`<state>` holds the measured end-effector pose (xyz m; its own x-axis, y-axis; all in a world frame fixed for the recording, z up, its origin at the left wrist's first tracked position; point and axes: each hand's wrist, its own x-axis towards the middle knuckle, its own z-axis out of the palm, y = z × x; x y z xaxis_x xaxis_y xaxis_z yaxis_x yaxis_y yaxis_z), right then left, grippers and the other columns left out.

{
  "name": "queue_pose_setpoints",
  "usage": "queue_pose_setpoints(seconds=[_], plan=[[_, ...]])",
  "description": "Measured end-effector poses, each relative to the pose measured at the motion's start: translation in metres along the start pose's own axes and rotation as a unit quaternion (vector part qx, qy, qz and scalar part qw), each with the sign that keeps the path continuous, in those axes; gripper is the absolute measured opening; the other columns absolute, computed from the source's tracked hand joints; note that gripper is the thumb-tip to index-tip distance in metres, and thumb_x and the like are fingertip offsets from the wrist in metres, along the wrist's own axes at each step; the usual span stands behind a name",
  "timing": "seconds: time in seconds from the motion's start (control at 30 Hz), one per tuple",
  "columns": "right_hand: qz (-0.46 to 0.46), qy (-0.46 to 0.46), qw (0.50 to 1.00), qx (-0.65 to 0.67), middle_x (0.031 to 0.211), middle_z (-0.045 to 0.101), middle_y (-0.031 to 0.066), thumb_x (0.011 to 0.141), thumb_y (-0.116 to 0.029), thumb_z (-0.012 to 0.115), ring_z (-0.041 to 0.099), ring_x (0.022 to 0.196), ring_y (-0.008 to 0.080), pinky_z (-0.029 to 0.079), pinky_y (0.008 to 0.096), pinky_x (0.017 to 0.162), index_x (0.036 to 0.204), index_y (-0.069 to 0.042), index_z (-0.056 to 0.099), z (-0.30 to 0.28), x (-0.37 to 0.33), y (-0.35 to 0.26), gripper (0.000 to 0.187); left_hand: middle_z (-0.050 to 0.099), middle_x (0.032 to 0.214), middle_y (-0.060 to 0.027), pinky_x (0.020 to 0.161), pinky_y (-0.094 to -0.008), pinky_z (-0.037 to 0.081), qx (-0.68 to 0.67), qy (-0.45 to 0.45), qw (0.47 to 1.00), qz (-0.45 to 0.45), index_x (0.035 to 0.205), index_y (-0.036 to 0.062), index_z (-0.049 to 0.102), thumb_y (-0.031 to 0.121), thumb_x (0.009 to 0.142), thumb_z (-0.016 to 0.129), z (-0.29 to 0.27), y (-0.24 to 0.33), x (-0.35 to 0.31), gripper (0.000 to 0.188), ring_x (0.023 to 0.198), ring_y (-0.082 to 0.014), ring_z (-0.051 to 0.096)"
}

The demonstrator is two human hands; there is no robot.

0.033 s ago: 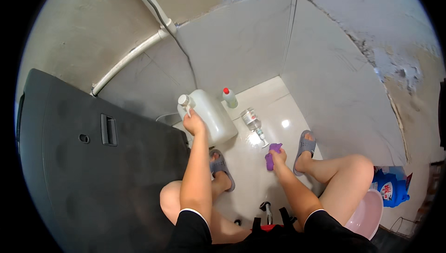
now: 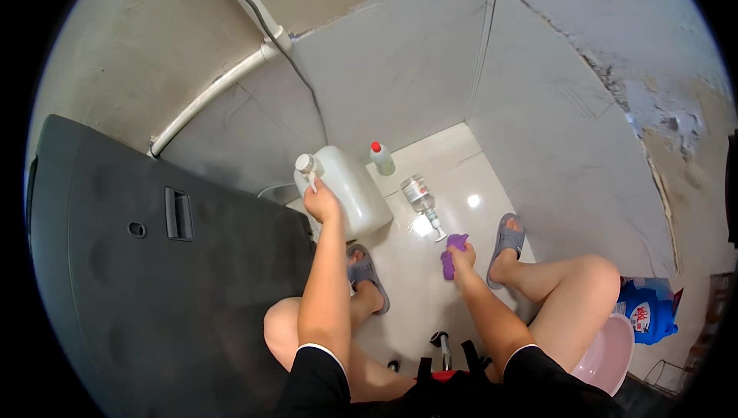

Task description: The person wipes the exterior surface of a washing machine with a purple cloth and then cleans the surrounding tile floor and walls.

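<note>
A large whitish plastic jug (image 2: 355,197) with a white screw cap stands on the tiled floor beside the dark grey panel. My left hand (image 2: 320,201) is closed round its handle near the cap. In my right hand (image 2: 463,257), low over the floor between my feet, a crumpled purple cloth (image 2: 449,264) is gripped. Just beyond the cloth, a clear pump bottle (image 2: 419,195) lies on its side, its white pump head pointing toward me. Behind the jug's right side stands a small pale bottle (image 2: 383,161) with a red cap.
The tall dark grey cabinet-like panel (image 2: 173,287) fills the left side. Grey tiled walls (image 2: 392,72) meet in a corner ahead, with a white pipe (image 2: 211,97) and a hanging cable (image 2: 296,72). At my right are a pink basin (image 2: 609,356) and a blue bottle (image 2: 649,322).
</note>
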<state>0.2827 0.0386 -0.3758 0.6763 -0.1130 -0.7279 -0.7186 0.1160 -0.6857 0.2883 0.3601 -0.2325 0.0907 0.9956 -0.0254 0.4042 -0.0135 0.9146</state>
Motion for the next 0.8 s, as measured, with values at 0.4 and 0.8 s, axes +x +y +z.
queue_pose_setpoints(seconds=[0.4, 0.8], plan=[[-0.219, 0.033, 0.941, -0.256, 0.1, 0.064, 0.0176, 0.07, -0.017, 0.067, 0.063, 0.09, 0.0311, 0.049, 0.0374, 0.08, 0.119, 0.0, 0.053, 0.03, 0.068, 0.001, 0.053, 0.048, 0.111, -0.0201, 0.084, -0.0387, 0.042, 0.2, 0.066, 0.956, 0.204, 0.119, -0.0004, 0.054, 0.006, 0.08, 0.058, 0.013, 0.0, -0.014, 0.04, 0.099, -0.032, 0.05], [-0.285, -0.09, 0.916, -0.267, 0.109, 0.063, 0.0206, 0.078, -0.014, 0.055, 0.061, 0.1, 0.0299, 0.047, 0.0357, 0.087, 0.122, 0.002, 0.053, 0.07, 0.138, -0.055, 0.047, 0.063, 0.09, -0.0153, 0.076, -0.0352, 0.047, 0.162, -0.43, 0.888, 0.01, 0.122, -0.0006, 0.051, 0.019, 0.082, 0.057, 0.07, -0.133, -0.142, 0.045, 0.084, -0.0277, 0.06]])
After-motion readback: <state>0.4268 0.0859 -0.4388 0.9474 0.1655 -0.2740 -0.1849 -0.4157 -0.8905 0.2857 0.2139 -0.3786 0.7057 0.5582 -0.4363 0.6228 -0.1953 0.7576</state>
